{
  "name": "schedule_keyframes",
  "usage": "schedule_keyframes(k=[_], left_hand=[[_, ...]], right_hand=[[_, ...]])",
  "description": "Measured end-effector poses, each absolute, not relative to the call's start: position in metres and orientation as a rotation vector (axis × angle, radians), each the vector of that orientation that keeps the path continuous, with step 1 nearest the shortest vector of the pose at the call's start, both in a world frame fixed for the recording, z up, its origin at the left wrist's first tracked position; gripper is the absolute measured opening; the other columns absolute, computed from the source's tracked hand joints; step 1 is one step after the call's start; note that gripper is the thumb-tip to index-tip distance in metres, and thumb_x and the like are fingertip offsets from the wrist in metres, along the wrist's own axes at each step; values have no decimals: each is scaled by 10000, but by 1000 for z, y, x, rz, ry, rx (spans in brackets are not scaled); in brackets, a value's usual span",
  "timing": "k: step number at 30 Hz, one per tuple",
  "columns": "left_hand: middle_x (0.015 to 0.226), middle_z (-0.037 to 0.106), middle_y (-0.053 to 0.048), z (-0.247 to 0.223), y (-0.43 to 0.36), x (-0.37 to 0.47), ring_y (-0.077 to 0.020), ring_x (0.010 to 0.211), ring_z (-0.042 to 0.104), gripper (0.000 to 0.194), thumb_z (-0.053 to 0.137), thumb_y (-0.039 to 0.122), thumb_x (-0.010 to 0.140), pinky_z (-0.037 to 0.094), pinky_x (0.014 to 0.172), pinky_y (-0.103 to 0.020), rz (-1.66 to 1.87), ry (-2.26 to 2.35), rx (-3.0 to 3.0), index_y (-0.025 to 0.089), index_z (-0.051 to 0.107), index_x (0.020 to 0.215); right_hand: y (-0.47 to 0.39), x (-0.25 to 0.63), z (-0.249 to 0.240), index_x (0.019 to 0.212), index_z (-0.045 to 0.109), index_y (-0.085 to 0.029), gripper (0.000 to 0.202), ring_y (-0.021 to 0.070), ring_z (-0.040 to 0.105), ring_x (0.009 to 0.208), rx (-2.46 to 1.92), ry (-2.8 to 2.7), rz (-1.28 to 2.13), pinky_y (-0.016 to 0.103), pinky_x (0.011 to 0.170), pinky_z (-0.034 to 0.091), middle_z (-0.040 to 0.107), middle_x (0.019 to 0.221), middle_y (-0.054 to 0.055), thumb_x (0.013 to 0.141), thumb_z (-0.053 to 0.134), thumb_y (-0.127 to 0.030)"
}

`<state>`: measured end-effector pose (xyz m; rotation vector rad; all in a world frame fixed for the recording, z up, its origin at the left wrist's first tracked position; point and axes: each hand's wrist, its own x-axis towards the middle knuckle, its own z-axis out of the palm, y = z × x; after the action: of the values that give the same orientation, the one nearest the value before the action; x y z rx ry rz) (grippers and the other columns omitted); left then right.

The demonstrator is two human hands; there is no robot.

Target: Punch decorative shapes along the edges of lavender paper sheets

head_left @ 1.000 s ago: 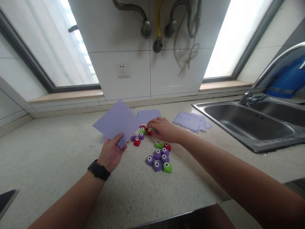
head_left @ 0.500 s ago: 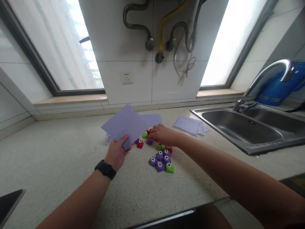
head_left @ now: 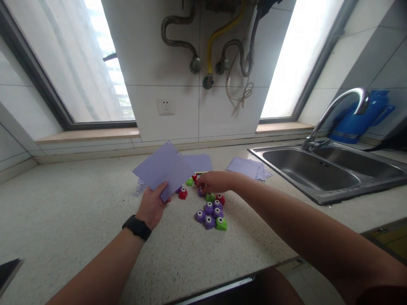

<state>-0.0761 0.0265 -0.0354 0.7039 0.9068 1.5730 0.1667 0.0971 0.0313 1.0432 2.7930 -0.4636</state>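
My left hand (head_left: pixel 154 206) is closed on a lavender sheet of paper (head_left: pixel 163 167), gripped at its lower corner and raised above the counter. A few punched holes show along the sheet's upper right edge. My right hand (head_left: pixel 216 182) is curled, fingers down, round a purple craft punch (head_left: pixel 201 192), which they partly cover. Left of those fingers sit a green punch (head_left: pixel 189 181) and a red punch (head_left: pixel 183 194). Below the right hand several purple punches (head_left: pixel 209 221) cluster with another green punch (head_left: pixel 221 223).
Behind the punches lies a lavender sheet (head_left: pixel 200 162). Right of it is a stack of sheets with punched edges (head_left: pixel 246 167). Paper scraps (head_left: pixel 140 187) lie left, partly under the held sheet. A steel sink (head_left: pixel 318 169) with a faucet (head_left: pixel 337 106) and a blue jug (head_left: pixel 361 120) stand right.
The view has shifted slightly. The purple punch under my right fingers has moved a little right, away from the green and red punches. My left hand still holds the sheet.
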Motion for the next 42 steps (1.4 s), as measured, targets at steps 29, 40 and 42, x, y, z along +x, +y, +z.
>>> schedule_keyframes(k=[29,40,42], left_hand=[[1004,767,14,-40,28,-78,-118,625,709,351,841,161,782,486,409,-196,1560,923,731,233,697,1095],[953,764,15,-39,27,-77,-112,568,690,367,864,180,773,494,392,-194,1562,926,736,224,696,1097],[938,762,17,-39,27,-77,-109,556,684,372,869,183,768,497,393,-193,1563,932,733,220,696,1095]], right_hand=[[103,162,21,1045,820,-209,242,224,735,890,1038,2768,-584,321,835,525,813,1003,62,828,713,-197],[105,180,18,1008,771,-153,307,207,723,771,1386,2847,-792,320,722,542,799,913,99,997,634,-428],[105,188,14,1039,742,-140,325,187,731,754,1570,2863,-1184,318,714,584,801,944,115,1035,589,-426]])
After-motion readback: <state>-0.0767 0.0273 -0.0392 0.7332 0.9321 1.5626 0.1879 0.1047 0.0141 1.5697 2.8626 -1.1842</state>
